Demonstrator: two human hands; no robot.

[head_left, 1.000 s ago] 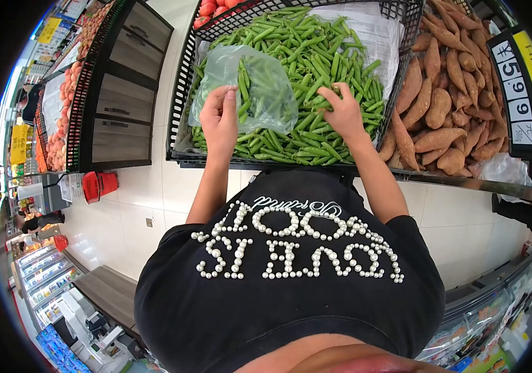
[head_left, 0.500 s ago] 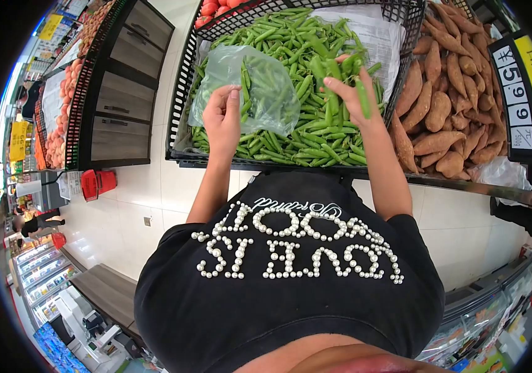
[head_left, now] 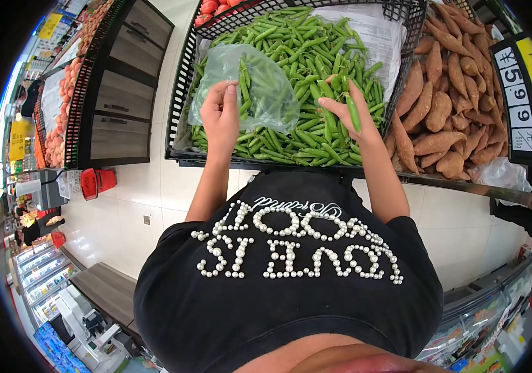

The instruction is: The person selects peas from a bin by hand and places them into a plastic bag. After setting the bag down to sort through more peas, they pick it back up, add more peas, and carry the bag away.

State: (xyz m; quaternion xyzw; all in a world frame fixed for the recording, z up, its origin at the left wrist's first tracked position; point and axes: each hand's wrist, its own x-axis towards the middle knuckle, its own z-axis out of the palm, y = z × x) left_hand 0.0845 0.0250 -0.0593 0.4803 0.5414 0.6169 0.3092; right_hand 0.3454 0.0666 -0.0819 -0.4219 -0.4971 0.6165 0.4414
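Note:
Green pea pods (head_left: 284,53) fill a black plastic crate (head_left: 177,105). My left hand (head_left: 221,112) pinches the edge of a clear plastic bag (head_left: 269,93), which lies over the pods on the crate's left side. Several pods show at the bag and through its thin film. On the right side of the pile, my right hand (head_left: 348,109) has its fingers curled round several pods, one of them hanging down over the palm. Some of its fingertips are hidden behind the pods.
Sweet potatoes (head_left: 436,112) lie right of the crate, beside a price sign (head_left: 517,93). Newspaper (head_left: 374,37) lines the crate's back. Tomatoes (head_left: 209,7) are behind it. A red basket (head_left: 98,183) stands on the floor at left, near a dark cabinet (head_left: 126,81).
My right hand has moved slightly down and left with pods in it, closer to the pile. My left hand and the bag have barely shifted.

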